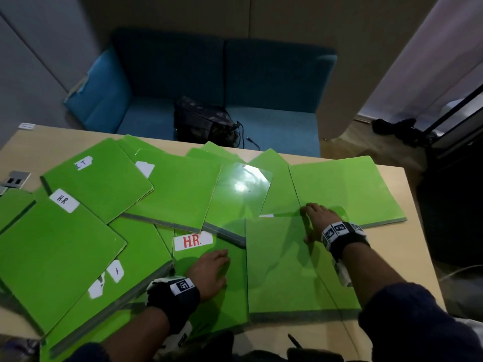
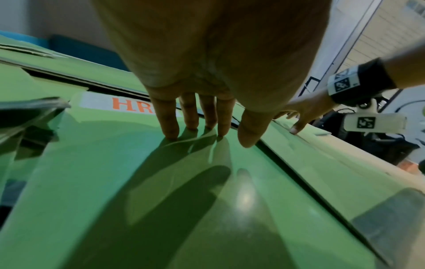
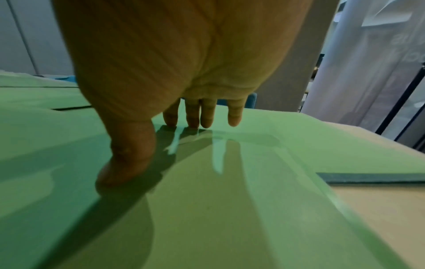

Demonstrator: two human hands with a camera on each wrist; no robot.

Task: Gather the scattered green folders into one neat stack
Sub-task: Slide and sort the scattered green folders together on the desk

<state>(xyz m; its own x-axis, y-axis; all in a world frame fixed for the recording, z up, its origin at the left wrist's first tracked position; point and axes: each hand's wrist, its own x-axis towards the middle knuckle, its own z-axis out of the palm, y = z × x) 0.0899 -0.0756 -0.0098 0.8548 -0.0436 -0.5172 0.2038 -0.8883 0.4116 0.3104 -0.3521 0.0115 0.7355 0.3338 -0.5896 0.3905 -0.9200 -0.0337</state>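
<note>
Several green folders lie fanned over a light wooden table (image 1: 413,246). My left hand (image 1: 209,273) lies flat, fingers straight, on the folder with the red "H.R." label (image 1: 193,241); the left wrist view shows its fingertips (image 2: 171,133) touching that green cover (image 2: 138,200). My right hand (image 1: 317,220) rests on the near-right folder (image 1: 285,270) at its far edge, fingers (image 3: 193,120) straight and thumb (image 3: 128,163) pressed down. Beyond it lies the far-right folder (image 1: 347,189). Other folders sit left, one marked "H.R" (image 1: 64,201), one "I.T" (image 1: 83,163).
A blue sofa (image 1: 274,84) with a dark bag (image 1: 206,121) stands behind the table. A grey socket plate (image 1: 14,180) is set in the table's left side. Bare table shows along the right edge and the far left corner. A dark object (image 1: 449,205) stands right of the table.
</note>
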